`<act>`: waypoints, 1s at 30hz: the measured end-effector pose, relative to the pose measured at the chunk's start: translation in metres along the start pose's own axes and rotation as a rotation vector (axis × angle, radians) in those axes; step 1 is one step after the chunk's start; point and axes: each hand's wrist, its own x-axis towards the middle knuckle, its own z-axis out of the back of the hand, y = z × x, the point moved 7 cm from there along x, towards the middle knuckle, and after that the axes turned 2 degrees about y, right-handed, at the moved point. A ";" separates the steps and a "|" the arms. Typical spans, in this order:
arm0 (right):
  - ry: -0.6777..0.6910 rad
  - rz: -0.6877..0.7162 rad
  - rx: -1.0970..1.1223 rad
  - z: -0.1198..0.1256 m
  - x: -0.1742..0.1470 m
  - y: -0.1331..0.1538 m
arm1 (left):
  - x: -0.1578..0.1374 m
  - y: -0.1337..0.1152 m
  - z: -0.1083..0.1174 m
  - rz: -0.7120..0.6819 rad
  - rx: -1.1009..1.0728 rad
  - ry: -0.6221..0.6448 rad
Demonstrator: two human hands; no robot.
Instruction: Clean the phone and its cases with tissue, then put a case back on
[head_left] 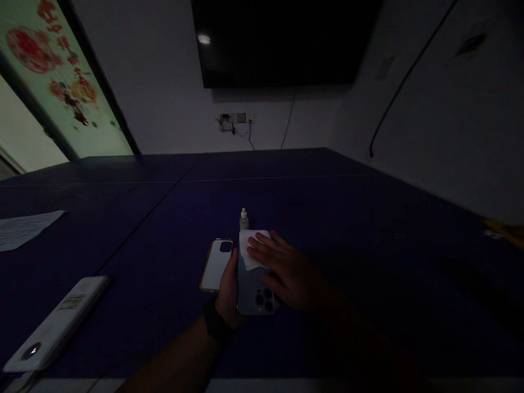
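Note:
My left hand [229, 286], with a dark band at the wrist, grips a smartphone [249, 292] from its left side and below. The phone's bluish back faces me, and its camera lenses sit at the lower right. A folded white wipe [250, 255] covers the far end of the back. Over that wipe, my right hand [289, 270] holds it pressed to the phone with extended fingers; its thumb lies near the lenses. Just left of the phone, a clear phone case [216, 266] lies on the blue table [164, 316]. A small white-capped bottle [244, 219] stands beyond the phone, its lower part hidden.
A long white device [59, 322] lies at the table's left front. Farther back on that side is a printed sheet [28, 229]. Wall sockets with cables [235, 120] sit below a dark screen [282, 43]. The right side is very dim.

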 end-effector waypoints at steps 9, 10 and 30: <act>0.049 -0.030 -0.189 0.005 -0.002 0.006 | 0.000 -0.006 -0.004 -0.064 -0.021 -0.020; 0.059 -0.009 -0.187 0.003 -0.002 0.009 | 0.000 -0.006 -0.003 -0.073 -0.024 -0.035; 0.042 0.019 -0.199 0.008 -0.001 0.008 | -0.001 -0.009 -0.001 -0.089 -0.028 -0.105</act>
